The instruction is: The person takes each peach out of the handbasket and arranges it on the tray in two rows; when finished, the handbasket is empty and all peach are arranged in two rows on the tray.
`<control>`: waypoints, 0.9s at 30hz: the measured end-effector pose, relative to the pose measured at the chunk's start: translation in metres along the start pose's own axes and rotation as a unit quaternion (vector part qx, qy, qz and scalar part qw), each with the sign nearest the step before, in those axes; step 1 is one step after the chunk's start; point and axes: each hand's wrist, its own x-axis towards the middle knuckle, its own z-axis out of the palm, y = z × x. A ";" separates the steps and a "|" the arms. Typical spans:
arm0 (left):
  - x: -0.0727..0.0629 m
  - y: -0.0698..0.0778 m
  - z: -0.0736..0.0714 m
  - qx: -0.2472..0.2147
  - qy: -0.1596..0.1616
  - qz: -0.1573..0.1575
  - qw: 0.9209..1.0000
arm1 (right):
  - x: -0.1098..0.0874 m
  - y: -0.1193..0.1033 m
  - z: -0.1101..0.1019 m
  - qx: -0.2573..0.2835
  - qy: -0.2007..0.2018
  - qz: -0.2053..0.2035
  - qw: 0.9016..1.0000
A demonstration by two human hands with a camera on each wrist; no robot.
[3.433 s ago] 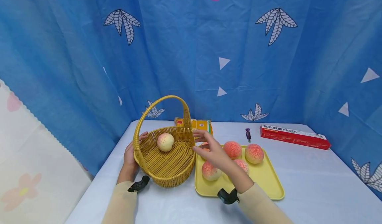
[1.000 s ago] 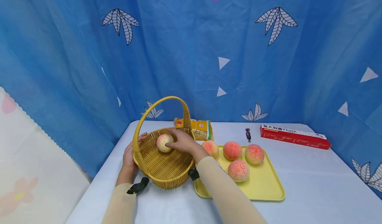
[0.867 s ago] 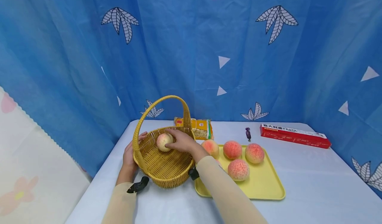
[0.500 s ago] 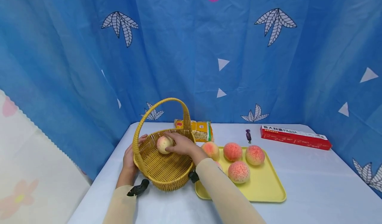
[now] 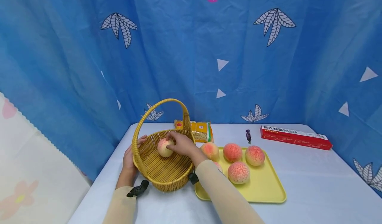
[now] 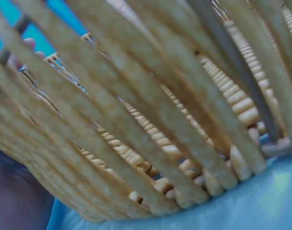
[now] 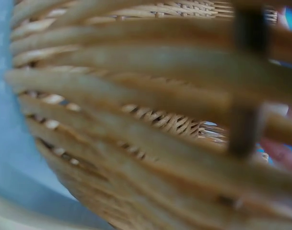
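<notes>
A golden wicker basket [image 5: 167, 186] with a tall arched handle stands left of the middle in the head view. My left hand [image 5: 129, 159] holds its left side, fingertips at the rim. In the left wrist view, basket slats [image 6: 150, 105] fill the frame. Inside the basket lies a pale peach [image 5: 164, 148] with pink speckles. My right hand [image 5: 182, 145] reaches in past the handle and pinches that peach between thumb and fingers. The right wrist view mostly shows blurred slats [image 7: 112, 100], and the peach is hidden there.
A yellow tray [image 5: 265, 189] beside the basket bears several pink peaches [image 5: 238, 173], one partly behind my right sleeve. Behind stand a yellow pasta bag [image 5: 203, 131], a purple wrapped candy [image 5: 248, 136] and a red pasta box [image 5: 295, 137]. A blue curtain [image 5: 191, 51] closes the back.
From beside the basket over the tray, my right hand has moved left into the basket and taken hold of the peach. The peach has shifted slightly in the last moments. The left hand stays put.
</notes>
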 end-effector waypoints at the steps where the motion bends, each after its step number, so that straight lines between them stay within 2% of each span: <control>1: 0.001 -0.001 0.000 0.000 0.001 0.002 1.000 | 0.000 0.000 0.000 0.002 0.000 0.001 1.000; 13: 0.002 -0.002 0.001 -0.015 0.009 0.003 1.000 | -0.001 -0.001 0.000 0.013 -0.012 0.020 1.000; 17: 0.003 -0.003 0.001 -0.017 0.004 0.009 1.000 | -0.001 -0.001 0.000 -0.018 -0.014 0.020 1.000; 21: 0.005 -0.004 0.000 -0.034 0.000 0.009 0.999 | 0.000 -0.003 0.000 -0.046 -0.035 0.013 0.998; 27: 0.004 -0.004 -0.002 -0.039 0.005 -0.002 0.999 | -0.002 -0.004 0.004 -0.039 -0.044 0.014 0.998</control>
